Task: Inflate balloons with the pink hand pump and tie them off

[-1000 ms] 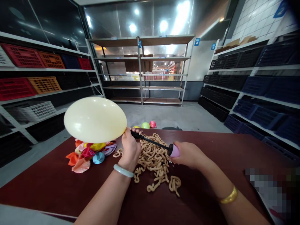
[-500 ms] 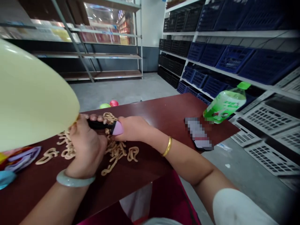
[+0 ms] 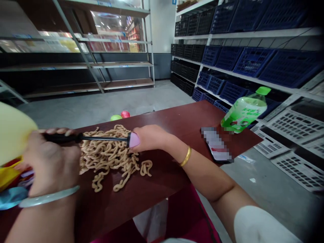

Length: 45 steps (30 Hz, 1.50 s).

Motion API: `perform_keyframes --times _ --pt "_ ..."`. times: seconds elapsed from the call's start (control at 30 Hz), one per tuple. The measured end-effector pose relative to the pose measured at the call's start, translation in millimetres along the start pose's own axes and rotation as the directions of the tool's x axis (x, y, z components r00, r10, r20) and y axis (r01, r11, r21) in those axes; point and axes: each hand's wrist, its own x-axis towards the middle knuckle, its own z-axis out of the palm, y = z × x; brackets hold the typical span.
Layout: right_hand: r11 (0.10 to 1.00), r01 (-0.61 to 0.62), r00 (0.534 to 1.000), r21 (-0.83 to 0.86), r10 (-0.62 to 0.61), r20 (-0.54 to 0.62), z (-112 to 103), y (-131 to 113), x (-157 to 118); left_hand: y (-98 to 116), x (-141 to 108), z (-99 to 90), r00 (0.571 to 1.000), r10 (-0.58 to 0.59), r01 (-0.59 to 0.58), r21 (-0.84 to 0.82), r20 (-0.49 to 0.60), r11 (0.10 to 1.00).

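A pale yellow inflated balloon (image 3: 14, 131) is at the left edge, its end at the tip of a black hand pump (image 3: 63, 137). My left hand (image 3: 52, 162) is closed around the pump's black barrel beside the balloon's neck. My right hand (image 3: 149, 137) grips the pump's pink handle end. Between them the thin black rod is drawn out over a pile of tan twisted strands (image 3: 108, 152). Deflated balloons (image 3: 12, 197) in blue, yellow and purple lie left of my left wrist.
On the dark red table (image 3: 177, 118), a phone (image 3: 217, 145) and a green-capped bottle (image 3: 244, 111) stand to the right. Shelves with blue crates (image 3: 253, 62) line the right; metal racks (image 3: 121, 64) are behind. Two balloons (image 3: 125, 114) show beyond the table.
My left hand has moved left with the pump barrel and balloon, and the rod is now drawn out. The tan pile is more exposed. My right hand has hardly shifted.
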Motion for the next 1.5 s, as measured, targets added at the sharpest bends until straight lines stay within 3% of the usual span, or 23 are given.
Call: perform_keyframes --times 0.03,0.13,0.33,0.47,0.7,1.03,1.13,1.23,1.33,1.5 --pt "1.000 0.000 1.000 -0.021 0.000 0.000 -1 0 -2 -5 -1 0.2 0.999 -0.003 0.003 0.009 0.044 1.000" --pt "0.998 -0.024 1.000 -0.057 0.024 -0.010 1 -2 -5 -23 -12 3.7 0.999 -0.020 0.019 0.023 0.038 1.000" --pt "0.996 -0.077 0.997 -0.038 0.077 -0.019 13 -7 -2 -61 -64 14.5 0.982 -0.143 0.136 0.066 0.124 0.988" --pt "0.996 -0.089 0.996 0.014 0.090 -0.026 16 -9 -1 -70 -83 22.9 0.978 -0.172 0.164 0.070 0.122 0.984" --pt "0.995 0.090 0.983 0.032 -0.084 -0.164 22 -14 -2 -57 -67 17.3 0.964 -0.216 0.216 0.016 0.153 0.976" --pt "0.995 0.094 0.978 -0.026 -0.097 -0.187 23 -12 -1 -51 -62 17.5 0.957 -0.262 0.260 0.031 0.125 0.965" --pt "0.994 0.111 0.972 -0.012 -0.112 -0.207 23 -12 -2 -42 -51 15.0 0.963 -0.257 0.257 0.004 0.084 0.966" --pt "0.992 0.125 0.965 0.010 -0.119 -0.234 21 -8 -2 -29 -32 7.3 0.983 -0.182 0.182 -0.016 -0.016 0.983" --pt "0.998 0.062 0.965 0.015 -0.056 -0.256 18 5 1 -19 -18 -1.0 0.978 -0.201 0.198 -0.042 -0.056 0.979" --pt "0.982 -0.173 0.981 -0.078 0.164 -0.105 15 40 8 -17 -18 -4.0 0.927 -0.368 0.374 -0.104 0.074 0.921"
